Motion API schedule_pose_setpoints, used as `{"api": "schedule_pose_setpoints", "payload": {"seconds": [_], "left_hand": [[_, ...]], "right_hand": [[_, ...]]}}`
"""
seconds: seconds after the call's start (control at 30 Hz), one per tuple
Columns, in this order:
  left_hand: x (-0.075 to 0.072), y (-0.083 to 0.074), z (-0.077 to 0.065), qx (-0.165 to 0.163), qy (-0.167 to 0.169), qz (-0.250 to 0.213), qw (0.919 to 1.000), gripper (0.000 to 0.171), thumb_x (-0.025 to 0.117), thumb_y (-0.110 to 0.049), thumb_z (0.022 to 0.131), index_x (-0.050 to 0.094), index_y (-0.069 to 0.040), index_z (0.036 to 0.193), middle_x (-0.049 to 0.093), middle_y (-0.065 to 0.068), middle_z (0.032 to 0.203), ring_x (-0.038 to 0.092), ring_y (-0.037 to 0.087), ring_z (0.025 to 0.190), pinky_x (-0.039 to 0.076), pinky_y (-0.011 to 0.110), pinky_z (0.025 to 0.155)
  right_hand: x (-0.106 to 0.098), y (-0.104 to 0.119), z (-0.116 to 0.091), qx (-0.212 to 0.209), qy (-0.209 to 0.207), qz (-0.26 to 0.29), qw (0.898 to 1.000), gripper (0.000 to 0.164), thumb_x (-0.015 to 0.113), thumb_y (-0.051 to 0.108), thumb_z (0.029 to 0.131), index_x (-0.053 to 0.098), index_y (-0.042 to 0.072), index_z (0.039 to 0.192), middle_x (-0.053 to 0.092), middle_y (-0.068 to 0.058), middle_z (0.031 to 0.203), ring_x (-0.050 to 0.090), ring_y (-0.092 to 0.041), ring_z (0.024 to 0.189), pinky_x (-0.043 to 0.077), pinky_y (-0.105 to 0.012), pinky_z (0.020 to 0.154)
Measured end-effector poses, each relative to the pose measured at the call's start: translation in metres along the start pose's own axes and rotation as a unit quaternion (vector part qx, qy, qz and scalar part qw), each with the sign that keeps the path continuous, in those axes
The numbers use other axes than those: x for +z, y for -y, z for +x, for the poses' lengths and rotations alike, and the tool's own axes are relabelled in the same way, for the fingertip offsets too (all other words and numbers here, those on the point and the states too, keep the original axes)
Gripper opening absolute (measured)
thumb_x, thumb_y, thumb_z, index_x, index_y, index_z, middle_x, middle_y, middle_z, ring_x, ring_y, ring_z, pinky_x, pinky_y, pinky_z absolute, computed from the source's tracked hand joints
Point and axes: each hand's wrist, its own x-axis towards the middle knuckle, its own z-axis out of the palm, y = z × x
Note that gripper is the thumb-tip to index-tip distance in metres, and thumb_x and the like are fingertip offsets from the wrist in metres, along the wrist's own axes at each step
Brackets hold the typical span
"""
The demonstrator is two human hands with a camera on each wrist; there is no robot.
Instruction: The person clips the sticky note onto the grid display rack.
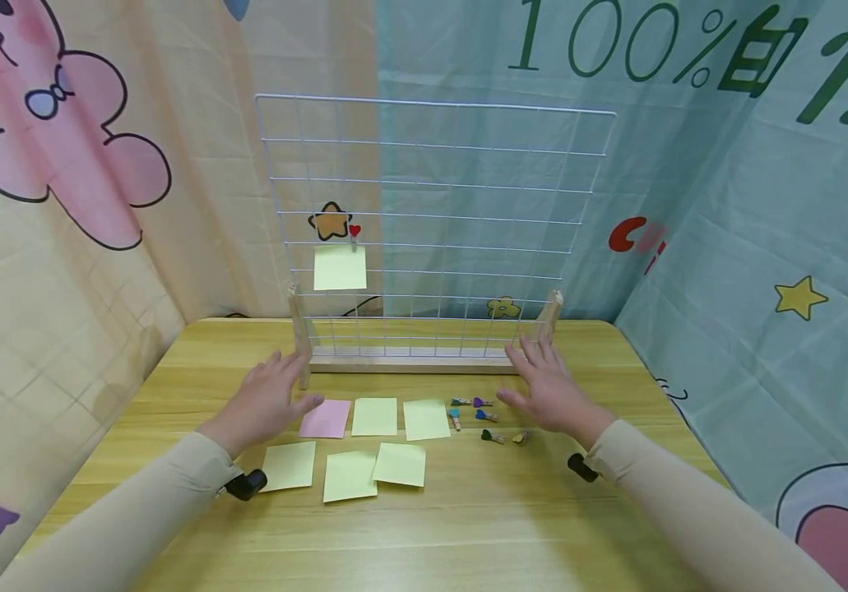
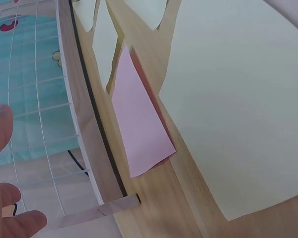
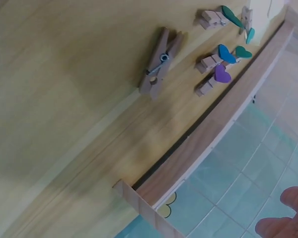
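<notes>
A light wooden tabletop [image 1: 468, 526] is enclosed by hung cloth backdrops: a cream one [image 1: 98, 247] printed with pink cartoons, a teal one [image 1: 727, 205] printed with green lettering and stars.

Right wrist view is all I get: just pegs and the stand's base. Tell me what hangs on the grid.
Observer: One yellow note hangs on the wire grid, low on its left side, held by a red-heart peg.
Operator: Now list the paper on the table.
Observer: One pink note and five loose yellow notes lie in two rows on the table, left of the pegs.
Operator: Report the left hand.
Observer: The left hand is spread open beside the pink note, holding nothing.
</notes>
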Motion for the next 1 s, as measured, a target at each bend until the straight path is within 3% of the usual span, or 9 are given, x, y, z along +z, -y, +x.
{"api": "schedule_pose_setpoints", "payload": {"seconds": [0.4, 1.0], "left_hand": [[0.011, 0.001, -0.005, -0.005, 0.025, -0.005, 0.9997, 0.08, 0.065, -0.042, 0.104, 0.031, -0.002, 0.163, 0.039, 0.029, 0.164, 0.024, 0.06, 0.153, 0.015, 0.075, 0.123], [0.03, 0.011, -0.003, -0.025, 0.077, 0.006, 0.9967, 0.079, 0.063, -0.046, 0.104, 0.035, 0.002, 0.161, 0.043, 0.031, 0.16, 0.031, 0.059, 0.15, 0.021, 0.075, 0.121]], "right_hand": [[0.011, -0.006, -0.009, 0.021, 0.038, 0.024, 0.999, 0.082, 0.066, 0.045, 0.103, 0.028, 0.011, 0.167, 0.011, -0.024, 0.175, 0.0, -0.057, 0.159, 0.013, -0.072, 0.125], [0.026, -0.016, -0.017, 0.009, 0.081, 0.019, 0.996, 0.074, 0.065, 0.042, 0.104, 0.036, 0.011, 0.164, 0.021, -0.027, 0.172, 0.012, -0.057, 0.158, 0.024, -0.071, 0.122]]}}
